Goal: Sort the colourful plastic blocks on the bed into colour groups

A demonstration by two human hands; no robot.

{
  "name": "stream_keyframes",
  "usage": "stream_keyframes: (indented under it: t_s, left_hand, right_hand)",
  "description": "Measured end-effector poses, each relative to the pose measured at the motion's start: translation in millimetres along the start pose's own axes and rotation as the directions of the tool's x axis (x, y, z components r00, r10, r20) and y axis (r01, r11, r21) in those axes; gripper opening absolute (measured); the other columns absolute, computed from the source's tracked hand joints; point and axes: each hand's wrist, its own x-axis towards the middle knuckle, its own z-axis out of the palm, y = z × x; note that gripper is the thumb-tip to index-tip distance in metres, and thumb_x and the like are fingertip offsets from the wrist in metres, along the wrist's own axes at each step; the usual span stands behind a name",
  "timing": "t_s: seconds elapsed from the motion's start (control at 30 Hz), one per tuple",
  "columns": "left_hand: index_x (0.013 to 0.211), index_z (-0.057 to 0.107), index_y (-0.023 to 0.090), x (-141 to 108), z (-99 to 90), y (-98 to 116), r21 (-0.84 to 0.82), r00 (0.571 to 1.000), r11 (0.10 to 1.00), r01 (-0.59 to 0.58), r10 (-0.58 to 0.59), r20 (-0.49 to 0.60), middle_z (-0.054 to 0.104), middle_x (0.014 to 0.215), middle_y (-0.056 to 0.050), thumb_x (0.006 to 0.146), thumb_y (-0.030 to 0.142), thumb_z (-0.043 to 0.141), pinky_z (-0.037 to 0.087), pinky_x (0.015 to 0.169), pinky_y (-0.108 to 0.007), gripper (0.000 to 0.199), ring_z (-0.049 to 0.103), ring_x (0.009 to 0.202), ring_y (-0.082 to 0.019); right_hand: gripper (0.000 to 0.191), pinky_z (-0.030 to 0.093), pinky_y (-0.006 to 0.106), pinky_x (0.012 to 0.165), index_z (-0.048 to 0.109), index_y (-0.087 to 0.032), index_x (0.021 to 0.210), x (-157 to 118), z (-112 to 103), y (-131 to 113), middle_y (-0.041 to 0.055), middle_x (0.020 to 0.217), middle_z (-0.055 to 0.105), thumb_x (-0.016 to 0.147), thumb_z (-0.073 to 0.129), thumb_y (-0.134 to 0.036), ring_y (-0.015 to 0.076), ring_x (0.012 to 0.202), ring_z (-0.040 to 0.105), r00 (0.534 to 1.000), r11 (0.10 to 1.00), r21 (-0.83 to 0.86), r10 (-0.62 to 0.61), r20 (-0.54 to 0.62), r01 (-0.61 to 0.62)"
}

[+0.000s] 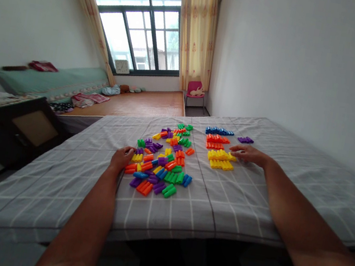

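Many small glossy pieces in purple, green, orange, yellow and blue lie in a loose mixed pile [159,161] on the checked grey cloth. My left hand [122,158] rests at the pile's left edge, beside yellow pieces [137,157]; what its fingers hold, if anything, is too small to tell. To the right are separate groups by colour: blue [219,131], orange [216,142], yellow [221,159] and a small purple one [245,140]. My right hand [248,154] is at the right end of the yellow group, its fingers reaching toward it, with nothing visible in them.
The grey cloth [164,212] covers a wide surface with its near edge before me. A dark cabinet [11,128] stands at the left. Behind are a low bed [148,103], a pink chair [195,89] and a window; a white wall runs along the right.
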Motion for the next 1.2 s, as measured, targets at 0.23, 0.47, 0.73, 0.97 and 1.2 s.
stream_keyframes:
  t_s: [0.23, 0.47, 0.73, 0.97, 1.2]
  left_hand:
    - [0.101, 0.073, 0.02, -2, 0.6, 6, 0.008, 1.0, 1.0, 0.015, -0.015, -0.009, 0.074, 0.099, -0.004, 0.084, 0.033, 0.041, 0.046, 0.072, -0.022, 0.038, 0.065, 0.089, -0.018]
    - [0.101, 0.072, 0.02, -4, 2.9, 9, 0.003, 0.999, 0.999, 0.046, -0.046, -0.016, 0.073, 0.098, -0.005, 0.085, 0.033, 0.042, 0.044, 0.07, -0.023, 0.037, 0.065, 0.089, -0.018]
    - [0.1, 0.073, 0.02, -6, 7.0, 5, -0.045, 0.999, 0.999, 0.03, -0.031, -0.02, 0.073, 0.098, -0.006, 0.087, 0.033, 0.043, 0.044, 0.07, -0.025, 0.035, 0.064, 0.087, -0.019]
    - [0.099, 0.073, 0.021, -6, 7.3, 6, -0.071, 0.999, 0.997, 0.032, -0.034, -0.025, 0.073, 0.096, -0.006, 0.086, 0.032, 0.044, 0.042, 0.069, -0.024, 0.034, 0.064, 0.086, -0.018]
    - [0.1, 0.073, 0.019, -6, 3.0, 8, -0.069, 0.999, 0.997, 0.037, -0.038, -0.016, 0.073, 0.095, -0.006, 0.085, 0.034, 0.043, 0.043, 0.068, -0.024, 0.036, 0.064, 0.084, -0.018]
  right_hand:
    - [0.048, 0.047, 0.024, 0.053, 0.065, -0.015, 0.108, 25, 13, -16, 0.0087, 0.096, 0.069, 0.082, 0.054, -0.054, 0.0123, 0.062, 0.057, 0.928, 0.988, -0.071, -0.152, -0.339, 0.136]
    - [0.036, 0.049, 0.028, 0.069, 0.07, -0.02, 0.106, 65, 64, -115, 0.005, 0.087, 0.072, 0.082, 0.058, -0.044, 0.0173, 0.073, 0.063, 0.872, 0.832, -0.36, -0.481, -0.093, 0.421]
    - [0.04, 0.047, 0.028, 0.072, 0.068, -0.022, 0.109, 115, 151, -183, 0.0085, 0.097, 0.072, 0.077, 0.066, -0.046, 0.022, 0.085, 0.065, 0.924, 0.703, -0.619, -0.37, 0.1, 0.349]
    - [0.039, 0.046, 0.026, 0.073, 0.064, -0.018, 0.112, 127, 187, -186, 0.01, 0.105, 0.07, 0.076, 0.067, -0.03, 0.0219, 0.091, 0.064, 0.938, 0.749, -0.602, -0.346, 0.003, 0.278]
    - [0.02, 0.047, 0.025, 0.069, 0.063, -0.017, 0.089, 112, 171, -171, 0.0057, 0.091, 0.069, 0.076, 0.065, -0.032, 0.0171, 0.079, 0.063, 0.904, 0.851, -0.378, -0.421, -0.076, 0.364]
